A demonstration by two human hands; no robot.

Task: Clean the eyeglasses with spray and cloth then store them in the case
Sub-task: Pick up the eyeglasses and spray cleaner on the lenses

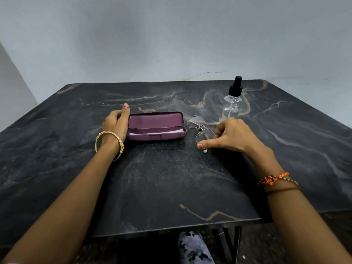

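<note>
A: How are the hands placed?

B: The left hand [116,121] is curled against the left end of the open case [156,126], likely so it is steadied. The right hand [231,135] is loosely curled at the glasses [201,129], thumb touching the near lens; a firm grip cannot be confirmed.

A: Where are the glasses?

B: On the table [171,178], just right of the case, unfolded.

A: What else is seen?

B: A spray bottle [233,100] is set behind the right hand. Something pale is glimpsed inside the case. Nothing is seen blocking the way.
</note>
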